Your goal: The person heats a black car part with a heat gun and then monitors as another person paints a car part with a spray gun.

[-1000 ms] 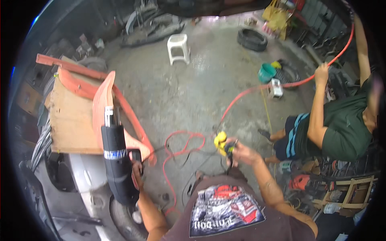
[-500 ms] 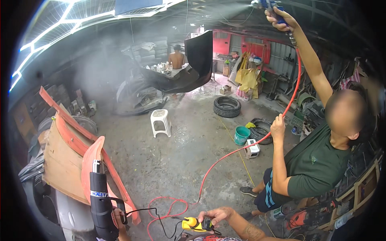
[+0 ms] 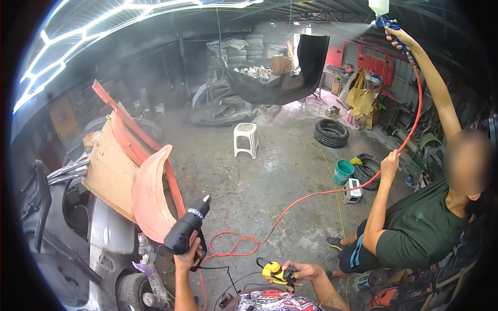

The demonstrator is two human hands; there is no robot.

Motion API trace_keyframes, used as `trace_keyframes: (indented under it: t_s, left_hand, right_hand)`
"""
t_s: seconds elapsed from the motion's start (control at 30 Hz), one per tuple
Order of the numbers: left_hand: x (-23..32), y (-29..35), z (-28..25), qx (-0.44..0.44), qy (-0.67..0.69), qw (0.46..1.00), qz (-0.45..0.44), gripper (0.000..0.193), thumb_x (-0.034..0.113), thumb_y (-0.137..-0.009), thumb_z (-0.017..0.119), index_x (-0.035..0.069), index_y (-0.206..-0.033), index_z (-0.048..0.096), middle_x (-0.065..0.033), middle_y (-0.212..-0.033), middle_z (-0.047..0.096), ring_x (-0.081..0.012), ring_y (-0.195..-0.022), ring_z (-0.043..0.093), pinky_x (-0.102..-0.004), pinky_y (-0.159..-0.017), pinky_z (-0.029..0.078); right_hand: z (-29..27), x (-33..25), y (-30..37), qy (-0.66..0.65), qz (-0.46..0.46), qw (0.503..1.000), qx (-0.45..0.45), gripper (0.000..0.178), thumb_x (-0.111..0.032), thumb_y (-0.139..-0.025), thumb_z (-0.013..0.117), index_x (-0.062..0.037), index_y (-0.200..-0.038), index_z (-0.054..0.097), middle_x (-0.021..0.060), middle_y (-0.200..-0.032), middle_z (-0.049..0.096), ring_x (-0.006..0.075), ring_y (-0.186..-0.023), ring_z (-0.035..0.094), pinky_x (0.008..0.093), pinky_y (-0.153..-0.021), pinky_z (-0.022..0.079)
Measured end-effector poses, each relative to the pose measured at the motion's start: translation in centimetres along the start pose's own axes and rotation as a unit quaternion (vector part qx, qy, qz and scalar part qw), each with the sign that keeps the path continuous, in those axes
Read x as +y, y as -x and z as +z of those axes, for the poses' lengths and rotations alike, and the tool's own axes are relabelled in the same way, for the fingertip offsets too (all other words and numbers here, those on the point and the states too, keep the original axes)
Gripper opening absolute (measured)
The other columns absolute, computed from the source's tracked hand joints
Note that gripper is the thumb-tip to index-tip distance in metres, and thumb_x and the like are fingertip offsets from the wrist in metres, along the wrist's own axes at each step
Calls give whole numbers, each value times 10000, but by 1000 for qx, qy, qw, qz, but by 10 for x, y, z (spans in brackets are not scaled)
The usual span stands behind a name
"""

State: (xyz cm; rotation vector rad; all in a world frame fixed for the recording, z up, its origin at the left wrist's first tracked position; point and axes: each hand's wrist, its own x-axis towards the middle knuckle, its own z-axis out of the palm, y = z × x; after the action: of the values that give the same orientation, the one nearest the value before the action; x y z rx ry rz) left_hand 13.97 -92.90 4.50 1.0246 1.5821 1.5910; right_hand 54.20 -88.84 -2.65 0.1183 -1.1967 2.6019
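Observation:
A black heat gun [image 3: 185, 231] with a pale metal nozzle is gripped in my left hand [image 3: 187, 257], its nozzle tilted up and to the right. From its handle a black cord trails down across the floor. Close to my body, my right hand [image 3: 307, 271] has its fingers closed round a yellow-and-black electrical plug piece [image 3: 273, 270] with black cord at it. How the plug parts join is too small to make out. Past the heat gun lies a curved orange-red panel [image 3: 150, 194] against a brown board [image 3: 111, 173].
A person [image 3: 420, 223] at right sprays from a blue spray gun [image 3: 388, 23]; its red hose [image 3: 306, 196] loops over the floor near me. A black bumper [image 3: 259, 90] hangs ahead. There are a white stool [image 3: 246, 139], tyres [image 3: 331, 133], a green bucket [image 3: 343, 172] and a silver car part [image 3: 106, 238].
My view has shifted left, so the scene sits further right. The heat gun has swung from upright to a rightward tilt. The plug piece stays in my right hand, turned a little.

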Motion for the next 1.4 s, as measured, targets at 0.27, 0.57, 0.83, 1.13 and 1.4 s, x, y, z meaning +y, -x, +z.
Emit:
trace_keyframes:
  t_s: [0.27, 0.57, 0.83, 1.13, 1.4]
  left_hand:
    - [-91, 22, -60, 3, -34, 996, -85, 156, 118, -844, 703, 27, -938, 619, -32, -615, 579, -126, -460, 545, -269, -427, 427]
    - [-194, 38, -120, -85, -141, 974, -156, 221, 154, -777, 713, -13, -661, 625, -59, -499, 590, -148, -407, 583, -302, -403, 461]
    - [-302, 78, -168, -29, -244, 947, -204, 271, 175, -772, 651, -4, -572, 615, -77, -471, 583, -173, -404, 593, -332, -433, 502]
    - [-371, 135, -230, -106, -387, 884, -242, 382, 403, -742, 620, 26, -733, 677, -164, -673, 662, -308, -667, 659, -405, -693, 523]
    - [-363, 144, -235, -197, -476, 809, -282, 506, 516, -718, 571, 46, -849, 703, -205, -825, 686, -379, -880, 662, -456, -795, 489]
  right_hand:
    - [11, 39, -39, -15, -31, 997, 72, 517, -237, -976, 505, -130, -1412, 249, 236, -1285, 454, 198, -801, 588, 215, -519, 403]
    - [29, 73, -85, -21, -12, 995, 95, 461, -232, -973, 508, -196, -1382, 299, 314, -1396, 321, 244, -827, 584, 210, -514, 380]
    - [50, 82, -119, 8, 19, 992, 128, 527, -230, -958, 537, -111, -1398, 274, 139, -1136, 530, 112, -662, 513, 207, -536, 386]
    - [60, 83, -127, 27, 53, 988, 142, 491, -222, -958, 532, -130, -1377, 293, 261, -1343, 423, 136, -730, 512, 204, -532, 365]
    - [94, 86, -97, 21, 168, 950, 264, 542, -284, -945, 574, -187, -1398, 294, 98, -1118, 542, 145, -729, 626, 189, -493, 416]
